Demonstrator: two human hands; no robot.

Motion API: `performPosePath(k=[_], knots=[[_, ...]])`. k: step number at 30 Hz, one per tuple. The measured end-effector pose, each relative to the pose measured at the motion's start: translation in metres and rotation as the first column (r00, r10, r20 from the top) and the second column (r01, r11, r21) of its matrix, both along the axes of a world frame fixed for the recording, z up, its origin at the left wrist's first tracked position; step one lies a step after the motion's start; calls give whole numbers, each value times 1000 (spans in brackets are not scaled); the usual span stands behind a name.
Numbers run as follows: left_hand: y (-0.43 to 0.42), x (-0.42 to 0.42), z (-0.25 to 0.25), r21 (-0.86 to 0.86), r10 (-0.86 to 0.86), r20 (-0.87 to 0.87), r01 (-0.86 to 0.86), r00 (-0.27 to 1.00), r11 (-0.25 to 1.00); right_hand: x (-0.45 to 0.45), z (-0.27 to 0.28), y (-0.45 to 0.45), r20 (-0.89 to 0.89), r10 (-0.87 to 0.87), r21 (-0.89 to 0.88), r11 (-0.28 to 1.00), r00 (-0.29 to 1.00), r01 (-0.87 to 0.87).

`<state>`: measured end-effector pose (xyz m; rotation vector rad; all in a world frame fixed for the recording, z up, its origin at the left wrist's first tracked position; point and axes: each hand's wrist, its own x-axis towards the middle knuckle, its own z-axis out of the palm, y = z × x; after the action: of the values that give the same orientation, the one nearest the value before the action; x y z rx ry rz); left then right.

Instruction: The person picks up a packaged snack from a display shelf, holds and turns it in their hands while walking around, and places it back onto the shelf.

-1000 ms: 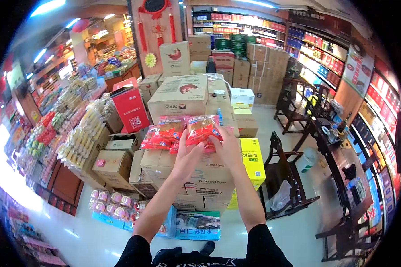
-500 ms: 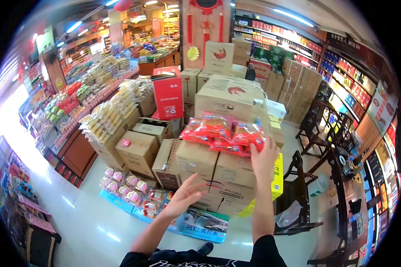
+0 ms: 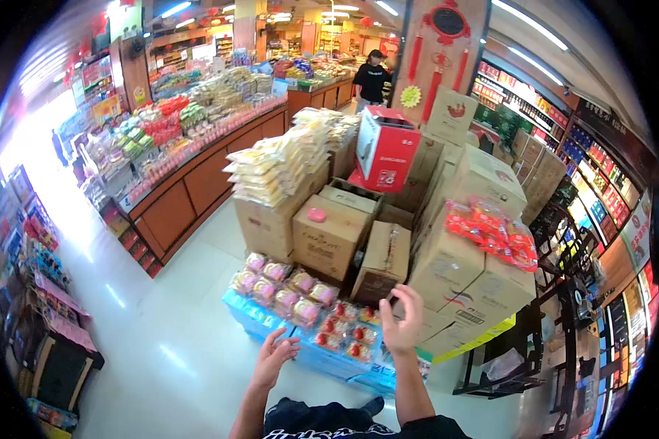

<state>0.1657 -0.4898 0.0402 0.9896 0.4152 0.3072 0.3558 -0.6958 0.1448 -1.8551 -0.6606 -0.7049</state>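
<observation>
My left hand [image 3: 274, 356] hangs with fingers apart over the front of a blue carton base [image 3: 252, 316], holding nothing. My right hand [image 3: 401, 320] is raised just right of the clear packs, its fingers curved with a gap to the thumb and nothing visible in it. Near both hands, on the blue base, lie clear packs with pink centres [image 3: 305, 310] and clear packs with red pieces [image 3: 328, 340]. Several shiny red packets [image 3: 490, 230] rest on the stacked cardboard boxes [image 3: 447, 272], apart from my right hand.
Behind the clear packs stand a brown carton [image 3: 329, 238], a narrow carton [image 3: 383, 256], a pile of pale packets [image 3: 271, 172] and a red box [image 3: 388, 150]. A dark wooden chair [image 3: 501, 351] is at right. Another person [image 3: 372, 79] stands at the back.
My view has swung left. My right hand has left the red packets and come down beside the clear packs. A person has come into view at the back.
</observation>
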Motion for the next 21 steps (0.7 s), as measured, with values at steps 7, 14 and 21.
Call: performPosePath(k=[7,14,21], knots=[[78,-94,4,-77,148,34,-145,988,986,-56,-31,119,-259,277,-28,955,925,-294],[124,-139,1,-120,307,50,-300,950,946,-85,-34,231,-306,475,-55,856,825,-514],[196,-162,-16,-118,451,-7,-449,892,886,-98,-52,353,-340,615,-35,748,712,-662]])
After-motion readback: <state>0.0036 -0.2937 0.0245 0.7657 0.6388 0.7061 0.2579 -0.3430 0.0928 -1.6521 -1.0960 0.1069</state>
